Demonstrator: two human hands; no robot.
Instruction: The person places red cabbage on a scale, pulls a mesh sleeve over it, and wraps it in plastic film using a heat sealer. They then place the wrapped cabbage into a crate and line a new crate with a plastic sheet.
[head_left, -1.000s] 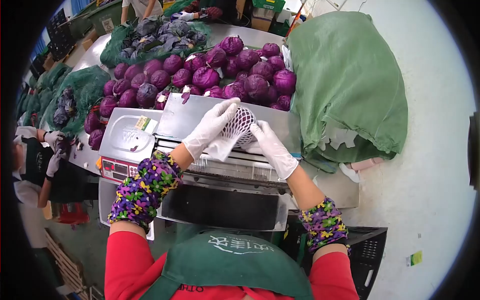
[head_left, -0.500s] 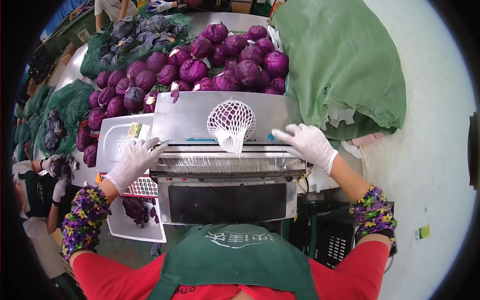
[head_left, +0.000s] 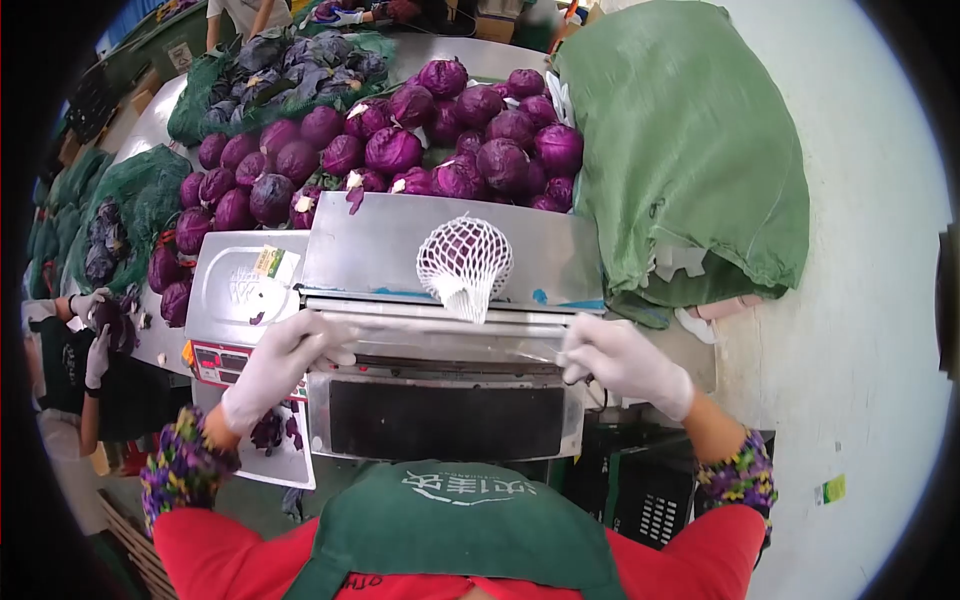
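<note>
A purple cabbage in a white foam net [head_left: 465, 262] rests on the metal top plate [head_left: 360, 240] of a wrapping machine. Clear plastic film [head_left: 450, 343] is stretched across the machine's front, below the cabbage. My left hand [head_left: 290, 362], in a white glove, pinches the film's left end. At its right end my right hand [head_left: 622, 362], gloved too, has its fingers closed on the film. Neither hand touches the cabbage.
Many purple cabbages [head_left: 393, 150] are piled behind the machine. A scale [head_left: 240, 285] stands at left, a tray [head_left: 290, 460] below it. Green net bags [head_left: 130, 200] lie farther left, a large green sack [head_left: 690, 140] at right. A co-worker's gloved hand [head_left: 98, 360] shows at far left.
Both my hands have moved down towards me from the machine's back edge. Their spread fingers have closed on the film, now pulled out between them. The view has shifted slightly.
</note>
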